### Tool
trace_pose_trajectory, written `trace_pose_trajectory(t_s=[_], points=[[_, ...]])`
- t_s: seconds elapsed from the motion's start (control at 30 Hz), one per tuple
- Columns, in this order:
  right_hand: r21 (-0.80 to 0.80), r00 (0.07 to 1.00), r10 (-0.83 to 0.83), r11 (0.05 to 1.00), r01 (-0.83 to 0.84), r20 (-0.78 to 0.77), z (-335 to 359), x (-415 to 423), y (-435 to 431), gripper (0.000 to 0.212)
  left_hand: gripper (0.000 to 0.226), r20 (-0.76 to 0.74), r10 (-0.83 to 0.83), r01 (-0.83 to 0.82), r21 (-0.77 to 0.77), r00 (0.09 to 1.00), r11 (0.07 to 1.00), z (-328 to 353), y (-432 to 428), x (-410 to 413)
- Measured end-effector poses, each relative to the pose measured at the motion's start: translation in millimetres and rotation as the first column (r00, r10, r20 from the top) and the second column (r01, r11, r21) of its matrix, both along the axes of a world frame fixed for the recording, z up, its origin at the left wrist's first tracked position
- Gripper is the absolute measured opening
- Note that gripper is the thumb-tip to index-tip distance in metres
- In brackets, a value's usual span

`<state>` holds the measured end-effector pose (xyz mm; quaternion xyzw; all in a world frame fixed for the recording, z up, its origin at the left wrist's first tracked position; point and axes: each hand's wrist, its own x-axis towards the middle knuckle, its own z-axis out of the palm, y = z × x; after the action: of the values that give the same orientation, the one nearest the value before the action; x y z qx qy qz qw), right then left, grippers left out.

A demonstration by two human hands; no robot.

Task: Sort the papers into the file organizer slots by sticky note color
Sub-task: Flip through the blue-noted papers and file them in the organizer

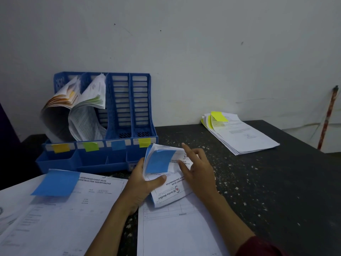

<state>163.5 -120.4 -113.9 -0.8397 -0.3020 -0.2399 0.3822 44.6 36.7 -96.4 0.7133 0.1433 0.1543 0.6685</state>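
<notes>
Left hand (140, 183) grasps blue-noted paper bundle (171, 193), bench (258, 182) left half. Right hand (197, 170), fingers spread, touches bundle. File organizer (108, 100): back-left corner.

I get one head-worn view, forward and down. It sits close over the table (258, 182), facing the file organizer (130, 104).

I find a black table top (267, 191), flecked all over with pale specks, butted against the wall. Lying directly on it:

- a blue plastic four-slot file organizer (118, 159) at rear left
- a fanned stack of white papers with yellow sticky notes (245, 139) at far right, well apart from the organizer
- at the near edge, a white printed sheet with a blue sticky note (88, 209) and, just beside it, a second white printed sheet (175, 235)
</notes>
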Motion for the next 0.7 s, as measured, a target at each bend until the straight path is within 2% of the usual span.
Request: trace_pose_trajectory(t_s=[0.1, 0.33, 0.57, 0.7], points=[[-0.024, 1.000, -0.019, 1.000, 0.019, 0.002, -0.8, -0.2, 0.6, 0.054, 0.065, -0.010, 0.002, -0.002, 0.008, 1.000, 1.000, 0.0, 0.1, 0.1], [0.101, 0.994, 0.011, 0.995, -0.022, 0.110, 5.2, -4.7, -2.6, 0.026, 0.064, -0.008, 0.012, -0.012, 0.036, 1.000, 0.999, -1.9, 1.0, 0.9], [0.068, 0.979, -0.030, 0.998, 0.016, 0.204, 2.2, -3.7, -2.2, 0.022, 0.066, -0.033, 0.015, -0.014, 0.034, 0.999, 0.999, -3.3, 1.6, 3.0], [0.041, 0.973, -0.018, 0.999, 0.009, 0.230, 3.0, -0.2, -3.0, 0.018, 0.057, 0.010, -0.013, 0.013, -0.013, 1.000, 1.000, -7.4, 5.9, 4.3]])
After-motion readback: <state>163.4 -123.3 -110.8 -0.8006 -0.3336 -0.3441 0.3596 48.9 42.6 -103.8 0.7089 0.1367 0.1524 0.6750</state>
